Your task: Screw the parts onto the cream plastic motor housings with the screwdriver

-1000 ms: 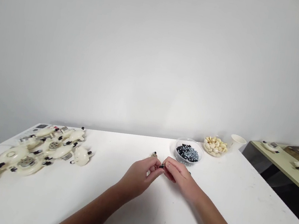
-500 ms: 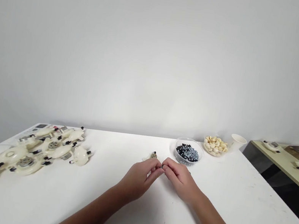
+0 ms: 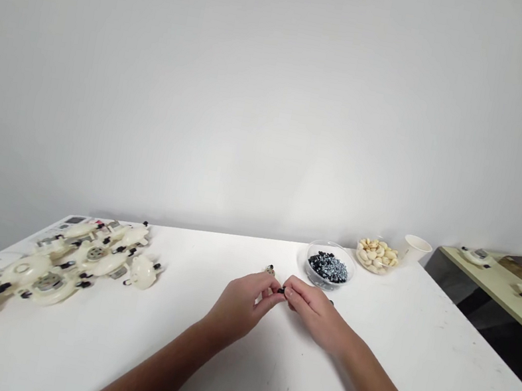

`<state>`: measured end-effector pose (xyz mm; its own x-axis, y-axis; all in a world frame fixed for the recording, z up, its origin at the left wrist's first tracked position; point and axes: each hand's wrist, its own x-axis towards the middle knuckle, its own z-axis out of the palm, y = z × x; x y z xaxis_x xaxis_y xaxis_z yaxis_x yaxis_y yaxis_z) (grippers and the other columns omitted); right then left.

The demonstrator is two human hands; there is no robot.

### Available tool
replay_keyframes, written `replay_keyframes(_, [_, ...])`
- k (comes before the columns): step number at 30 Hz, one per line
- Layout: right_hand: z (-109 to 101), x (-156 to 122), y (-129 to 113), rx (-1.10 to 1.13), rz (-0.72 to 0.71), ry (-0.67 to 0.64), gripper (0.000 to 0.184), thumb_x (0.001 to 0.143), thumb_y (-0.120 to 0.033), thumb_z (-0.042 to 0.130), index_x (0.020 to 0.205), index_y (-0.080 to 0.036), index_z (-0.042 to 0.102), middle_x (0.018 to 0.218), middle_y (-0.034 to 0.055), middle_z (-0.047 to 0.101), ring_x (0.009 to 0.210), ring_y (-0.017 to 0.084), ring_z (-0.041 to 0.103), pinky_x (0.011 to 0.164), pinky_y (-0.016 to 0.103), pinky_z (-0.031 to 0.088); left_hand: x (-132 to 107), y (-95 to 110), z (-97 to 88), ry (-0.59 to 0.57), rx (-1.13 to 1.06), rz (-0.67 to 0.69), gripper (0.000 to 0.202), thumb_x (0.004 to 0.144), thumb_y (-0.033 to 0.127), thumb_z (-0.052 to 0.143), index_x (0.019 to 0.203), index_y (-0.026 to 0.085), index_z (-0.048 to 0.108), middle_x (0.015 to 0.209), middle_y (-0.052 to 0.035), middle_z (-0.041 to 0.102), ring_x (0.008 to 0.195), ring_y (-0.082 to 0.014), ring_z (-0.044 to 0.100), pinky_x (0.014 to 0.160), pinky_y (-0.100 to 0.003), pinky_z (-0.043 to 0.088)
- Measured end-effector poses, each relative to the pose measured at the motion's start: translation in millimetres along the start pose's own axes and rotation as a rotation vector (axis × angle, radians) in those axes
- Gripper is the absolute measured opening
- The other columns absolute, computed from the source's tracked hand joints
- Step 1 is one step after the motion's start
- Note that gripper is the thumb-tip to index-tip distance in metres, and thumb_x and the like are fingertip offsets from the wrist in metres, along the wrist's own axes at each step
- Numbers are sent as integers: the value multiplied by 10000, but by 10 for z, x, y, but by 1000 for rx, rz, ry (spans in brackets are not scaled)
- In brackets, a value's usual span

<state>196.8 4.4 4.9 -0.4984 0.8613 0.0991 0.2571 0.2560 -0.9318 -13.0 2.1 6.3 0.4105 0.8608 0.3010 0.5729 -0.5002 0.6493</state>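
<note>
Fingertip to fingertip, my two hands meet above the white table, with a small black part pinched between them. My left hand is closed, thumb and forefinger at the part's left side. From the other side my right hand pinches it, and its fingers hide much of what they hold. Just behind my left hand, a cream plastic piece with a round grey plate and a black tip is mostly covered. A black bit shows beyond my right hand.
Several cream, black-tipped plastic assemblies crowd the table's left side. At the back right stand a clear bowl of black parts and silvery screws, a bowl of cream pieces and a white cup. A second table is farther right.
More of the black part shows between my fingertips. My hands stay in nearly the same place, and the view has shifted very slightly.
</note>
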Motion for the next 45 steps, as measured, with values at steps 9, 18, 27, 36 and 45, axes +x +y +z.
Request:
replay_keyframes(9, [-12, 51, 134, 143, 84, -116, 420, 1061, -514, 410, 750, -232, 389, 627, -52, 352, 559, 134, 301, 515, 270, 237, -5, -28, -57, -48, 107, 101, 253, 1031, 415, 522, 916, 218, 630, 877, -8, 666, 813, -171, 586, 725, -287, 404])
replay_keyframes(18, [58, 18, 61, -99, -48, 66, 328, 1090, -447, 419, 863, -229, 509, 775, -21, 541, 730, 171, 479, 697, 303, 328, 31, 89, 6, -237, -631, -420, 548, 1028, 622, 307, 804, 186, 551, 711, -29, 628, 604, -142, 496, 499, -252, 317])
replay_keyframes(27, [57, 14, 40, -213, -83, 10, 278, 1082, -392, 438, 915, -244, 604, 830, -15, 647, 752, 185, 563, 694, 298, 361, 6, 10, 105, -233, -726, -532, 392, 991, 549, 403, 794, 212, 431, 736, 37, 435, 505, -81, 401, 425, -214, 205])
replay_keyframes(36, [82, 12, 45, -74, -14, 23, 288, 1047, -408, 508, 841, -227, 596, 768, -21, 587, 720, 171, 486, 666, 291, 313, -15, -104, 186, -234, -567, -440, 416, 1039, 568, 328, 815, 230, 421, 596, 38, 460, 509, -130, 360, 496, -268, 300])
replay_keyframes(45, [81, 81, 150, 398, 180, -106, 351, 985, -487, 531, 759, -232, 448, 539, -80, 357, 495, 112, 249, 477, 272, 164, -21, -53, 64, -58, -41, 2, 277, 1092, 391, 315, 969, 230, 504, 916, -6, 560, 773, -171, 523, 728, -303, 397])
